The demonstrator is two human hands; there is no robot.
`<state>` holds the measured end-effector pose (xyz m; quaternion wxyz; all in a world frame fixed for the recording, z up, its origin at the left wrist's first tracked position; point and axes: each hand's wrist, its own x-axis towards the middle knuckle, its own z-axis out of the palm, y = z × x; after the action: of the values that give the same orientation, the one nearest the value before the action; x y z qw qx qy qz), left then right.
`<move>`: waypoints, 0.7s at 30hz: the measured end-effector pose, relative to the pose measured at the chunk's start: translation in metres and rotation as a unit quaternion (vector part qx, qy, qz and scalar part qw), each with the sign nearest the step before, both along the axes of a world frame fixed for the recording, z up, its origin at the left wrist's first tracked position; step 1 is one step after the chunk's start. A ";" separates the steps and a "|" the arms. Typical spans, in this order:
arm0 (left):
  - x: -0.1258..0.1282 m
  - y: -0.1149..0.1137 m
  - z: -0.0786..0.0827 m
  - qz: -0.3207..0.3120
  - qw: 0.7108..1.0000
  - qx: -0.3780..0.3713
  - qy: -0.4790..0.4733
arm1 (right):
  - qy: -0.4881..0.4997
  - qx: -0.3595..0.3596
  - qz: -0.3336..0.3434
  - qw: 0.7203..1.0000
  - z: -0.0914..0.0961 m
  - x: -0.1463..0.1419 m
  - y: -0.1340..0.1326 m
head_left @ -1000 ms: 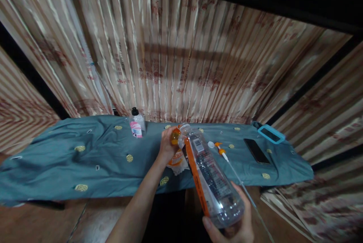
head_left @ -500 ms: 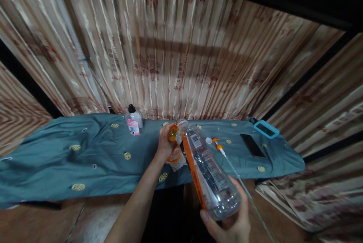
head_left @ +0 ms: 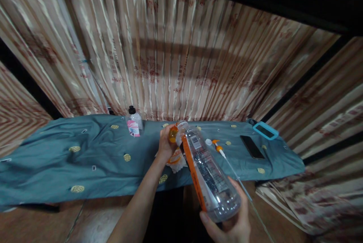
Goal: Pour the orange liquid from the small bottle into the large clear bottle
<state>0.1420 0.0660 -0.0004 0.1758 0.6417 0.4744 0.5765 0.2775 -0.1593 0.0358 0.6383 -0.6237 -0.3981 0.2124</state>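
My right hand is wrapped round the base of a large clear plastic bottle with an orange-edged label. The bottle is tilted, its neck pointing away from me to the upper left. My left hand closes round a small orange see-through bottle at the big bottle's mouth. Whether the two mouths touch or overlap I cannot tell. Below them lies a crumpled white-and-orange packet or cloth, partly hidden. An orange-and-white pump head with a long tube rests to the right, beside a white round cap.
A clear bottle with a black cap and pink label stands at the back left. On the right lie a black phone and a blue-framed device. A teal cloth covers the table; a pleated curtain hangs behind.
The view has shifted very slightly. Both hands keep their hold and the two bottles stay in nearly the same pose.
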 end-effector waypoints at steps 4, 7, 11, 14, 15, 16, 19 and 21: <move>0.000 0.000 0.000 0.005 1.000 0.006 0.001 | -0.009 0.000 -0.007 1.000 -0.003 0.000 0.000; 0.000 0.000 0.002 0.003 1.000 0.005 0.003 | -0.012 0.004 -0.004 1.000 -0.002 0.001 0.000; 0.001 -0.002 0.003 0.003 1.000 0.006 -0.003 | -0.025 0.016 -0.005 1.000 0.002 0.000 0.001; 0.003 -0.002 0.003 0.011 1.000 0.005 -0.015 | -0.012 0.017 -0.004 1.000 0.003 -0.002 0.001; 0.004 -0.003 0.003 0.013 1.000 0.005 -0.019 | -0.009 0.016 -0.004 1.000 0.003 -0.003 0.001; 0.005 -0.002 0.002 0.015 1.000 0.006 -0.021 | -0.008 0.015 -0.006 1.000 0.002 -0.003 0.001; 0.006 -0.002 0.000 0.019 1.000 0.011 -0.021 | -0.019 0.015 -0.009 1.000 0.000 -0.002 0.000; 0.007 -0.001 -0.001 0.023 0.999 0.014 -0.020 | -0.021 0.016 -0.005 1.000 -0.002 -0.001 0.000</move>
<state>0.1487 0.0646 -0.0016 0.1629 0.6216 0.4773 0.5993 0.2765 -0.1591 0.0334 0.6408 -0.6198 -0.4114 0.1895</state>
